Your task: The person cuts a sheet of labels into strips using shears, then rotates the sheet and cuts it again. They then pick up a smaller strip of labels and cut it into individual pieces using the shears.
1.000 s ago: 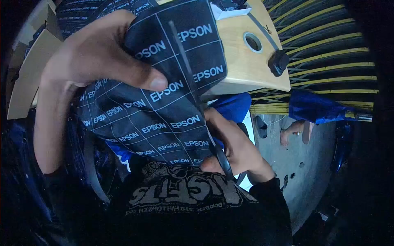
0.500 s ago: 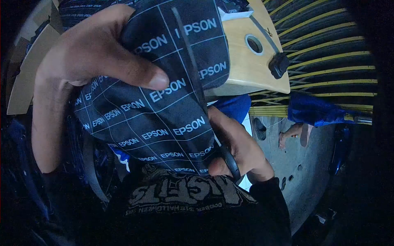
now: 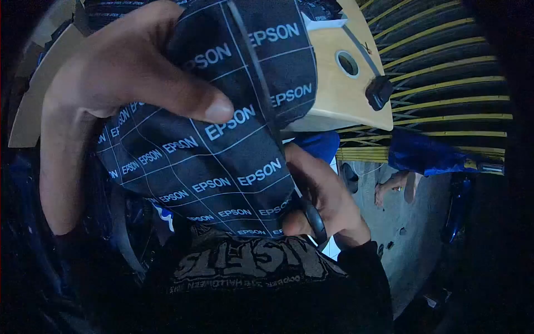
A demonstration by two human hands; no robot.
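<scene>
A dark sheet printed with white grid lines and EPSON lettering (image 3: 211, 161) fills the middle of the view. My left hand (image 3: 133, 78) grips it from the upper left, thumb pressed flat on its face and fingers hidden behind. At the sheet's lower right edge, my right hand (image 3: 328, 192) is closed around scissors (image 3: 316, 221) with a dark ring handle. A long narrow grey strip, apparently a scissor blade, runs up over the sheet from that hand. The sheet's lower edge lies against the dark printed shirt.
A pale wooden piece (image 3: 328, 103) with a round hole and a black fitting (image 3: 378, 93) stands at upper right, beside yellow-edged slats (image 3: 450, 83). Blue cloth (image 3: 425, 153) hangs below. A person's bare foot (image 3: 386, 189) is on the floor. Cardboard (image 3: 44, 89) is at left.
The sheet's upper part has shifted slightly right and the strip across it tilts a little more. Both hands keep their hold, nearly in place.
</scene>
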